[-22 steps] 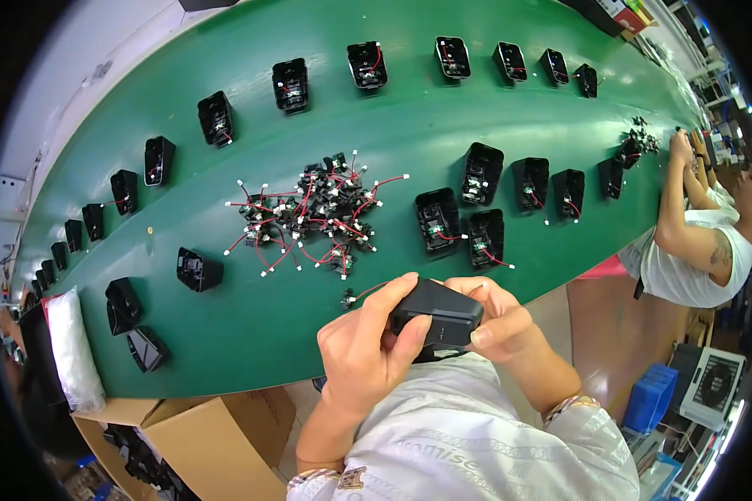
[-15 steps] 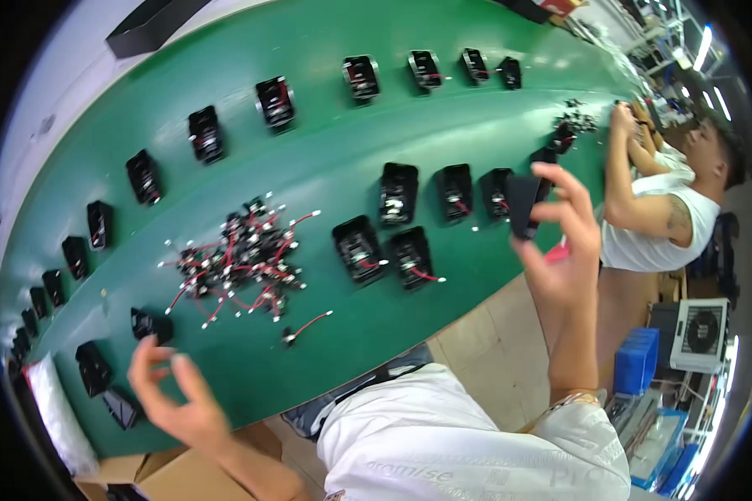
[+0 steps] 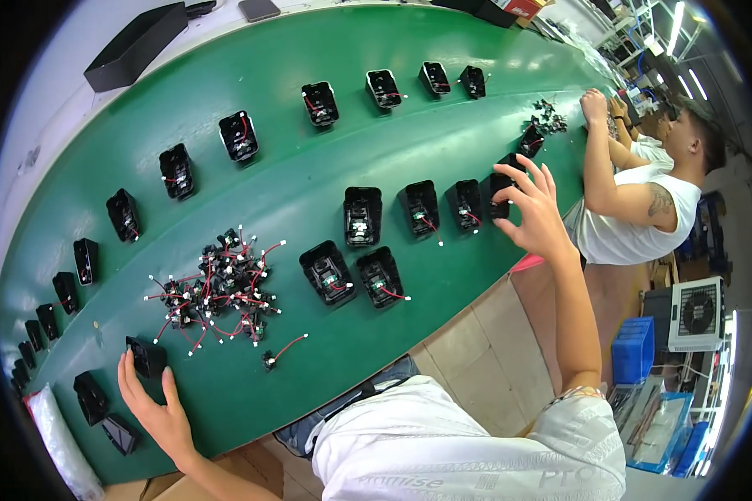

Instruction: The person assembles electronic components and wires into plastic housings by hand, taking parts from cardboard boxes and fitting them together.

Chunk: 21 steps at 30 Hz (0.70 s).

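Left hand: your left hand [image 3: 154,405], at the lower left of the frame, stands with fingers and thumb spread on two sides of a left housing [image 3: 149,357]; whether they press on it, I cannot tell.
Right hand: your right hand [image 3: 536,219], at the right of the frame, curves thumb and fingers around a right housing [image 3: 500,192]; I cannot tell if the grip is firm or already loose.
Change: at first both your hands held one black housing together at the lower centre; then the right hand carried a dark piece, and now it is down at the table row. The left hand has come closer to its housing. The view has turned too, so the wired heap [image 3: 217,288] appears more to the left.
Material: the housings look like dark plastic, box-shaped with rounded corners; the heap is tangled black parts, thin red wires and white plugs. The green table [image 3: 451,142] is smooth and slightly shiny.
Direction: the left housing has its long axis slanting from upper left to lower right. The right housing runs roughly up and down in the frame; its opening is hidden.
Near the heap: one wired part [image 3: 269,361] lies alone, below it.
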Available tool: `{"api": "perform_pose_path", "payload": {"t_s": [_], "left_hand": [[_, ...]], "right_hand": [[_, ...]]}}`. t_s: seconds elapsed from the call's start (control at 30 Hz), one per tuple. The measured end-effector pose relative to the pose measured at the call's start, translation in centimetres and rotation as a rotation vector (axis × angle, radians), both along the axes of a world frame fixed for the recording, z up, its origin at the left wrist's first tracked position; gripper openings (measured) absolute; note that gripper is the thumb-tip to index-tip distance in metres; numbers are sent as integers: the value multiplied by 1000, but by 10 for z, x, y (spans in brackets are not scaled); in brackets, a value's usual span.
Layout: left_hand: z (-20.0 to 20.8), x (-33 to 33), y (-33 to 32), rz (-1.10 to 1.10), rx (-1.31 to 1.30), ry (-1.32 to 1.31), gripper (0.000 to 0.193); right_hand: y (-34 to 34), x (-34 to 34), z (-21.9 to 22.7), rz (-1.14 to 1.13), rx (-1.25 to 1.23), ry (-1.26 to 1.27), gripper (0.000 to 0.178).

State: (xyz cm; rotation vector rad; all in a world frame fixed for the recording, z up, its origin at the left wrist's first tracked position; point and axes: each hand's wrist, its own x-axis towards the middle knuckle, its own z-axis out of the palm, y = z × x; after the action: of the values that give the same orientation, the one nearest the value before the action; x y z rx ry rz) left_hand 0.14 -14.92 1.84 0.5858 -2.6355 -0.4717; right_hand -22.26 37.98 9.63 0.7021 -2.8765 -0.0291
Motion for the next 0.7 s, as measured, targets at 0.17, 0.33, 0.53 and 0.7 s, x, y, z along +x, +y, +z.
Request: {"api": "perform_pose_path", "payload": {"t_s": [0.17, 0.33, 0.53, 0.7], "left_hand": [[-1, 14, -2, 27, -28, 13, 52], [11, 28, 11, 27, -27, -2, 60], [9, 5, 35, -23, 99, 92, 31], [8, 18, 66, -40, 268, 118, 36]], "right_hand": [[0, 8, 7, 6, -36, -46, 40], [-38, 44, 33, -49, -175, 124, 32], [-154, 110, -2, 518, -858, -203, 23], [-241, 134, -32, 716, -898, -502, 22]]}}
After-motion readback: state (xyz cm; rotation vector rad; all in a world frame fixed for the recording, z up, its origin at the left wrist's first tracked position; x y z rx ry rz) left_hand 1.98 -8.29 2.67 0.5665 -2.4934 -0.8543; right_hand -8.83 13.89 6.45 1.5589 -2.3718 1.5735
